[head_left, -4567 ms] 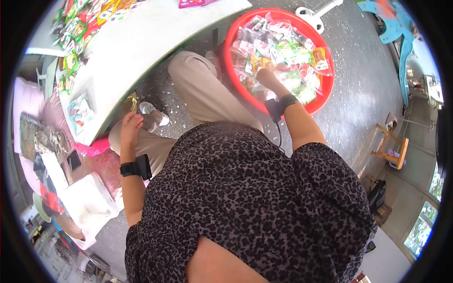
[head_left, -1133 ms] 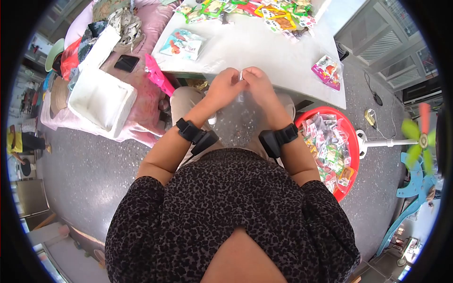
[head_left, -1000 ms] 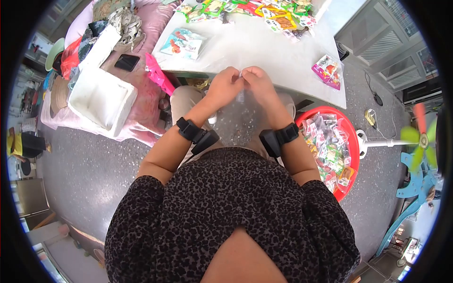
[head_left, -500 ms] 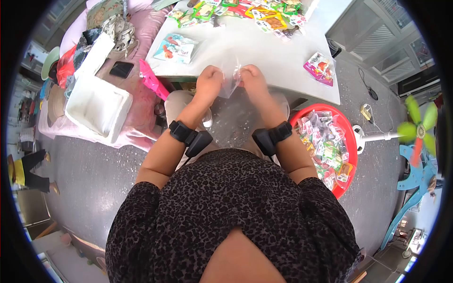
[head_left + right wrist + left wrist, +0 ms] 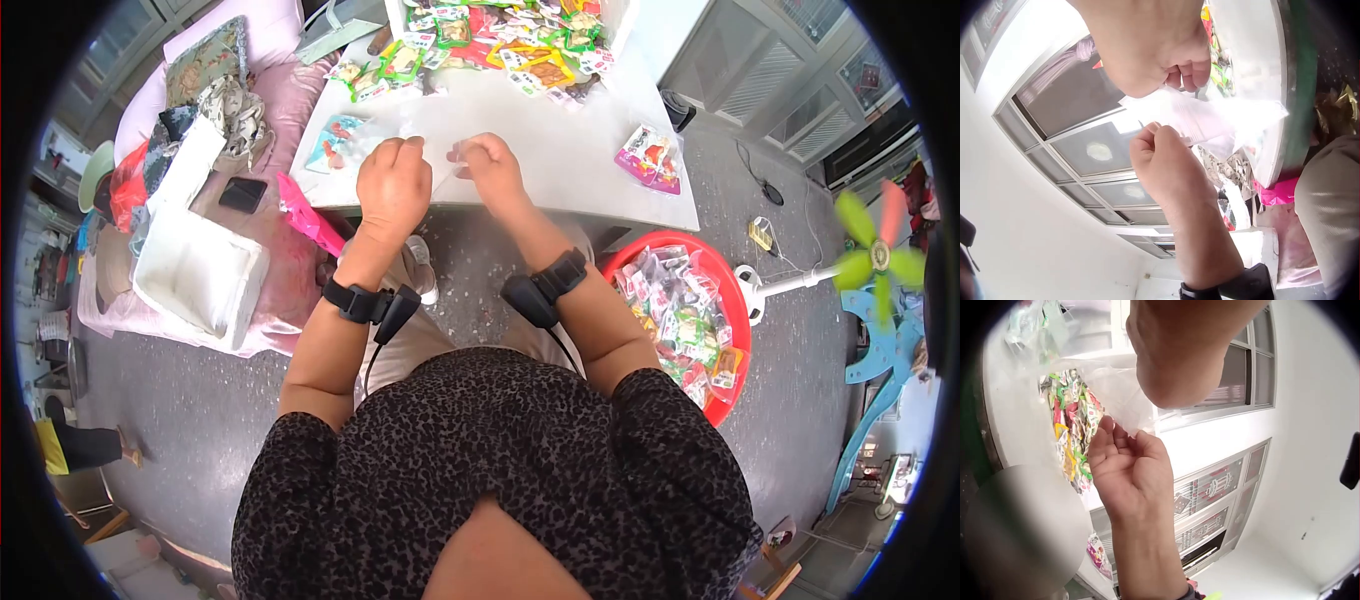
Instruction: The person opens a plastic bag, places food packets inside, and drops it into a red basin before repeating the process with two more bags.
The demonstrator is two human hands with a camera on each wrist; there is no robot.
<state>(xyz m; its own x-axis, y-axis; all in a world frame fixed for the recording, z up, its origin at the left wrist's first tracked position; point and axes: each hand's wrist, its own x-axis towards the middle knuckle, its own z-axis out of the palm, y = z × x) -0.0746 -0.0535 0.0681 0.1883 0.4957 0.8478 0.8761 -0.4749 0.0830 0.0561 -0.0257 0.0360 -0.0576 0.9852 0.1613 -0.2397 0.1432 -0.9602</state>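
A clear plastic bag (image 5: 1188,119) is stretched between the two hands above the near edge of the white table (image 5: 570,185). My left hand (image 5: 395,190) pinches one side of it between thumb and finger, seen in the right wrist view. On the other side my right hand (image 5: 492,172) grips the film with curled fingers and thumb, best seen in the left wrist view. Beyond the hands lies a heap of colourful small food packets (image 5: 540,60). A blue and white printed bag (image 5: 330,142) is partly covered by the clear film on the left.
A red tub (image 5: 738,300) full of packets stands on the floor at the right. A pink and purple bag (image 5: 650,160) lies near the table's right corner. Left, a white foam box (image 5: 195,275) and a phone (image 5: 243,194) rest on a pink cover. A fan (image 5: 880,256) stands far right.
Earlier the right hand was in the red tub. About a second ago both hands met at the bag; now they are apart and farther over the table, with the bag spread between them.
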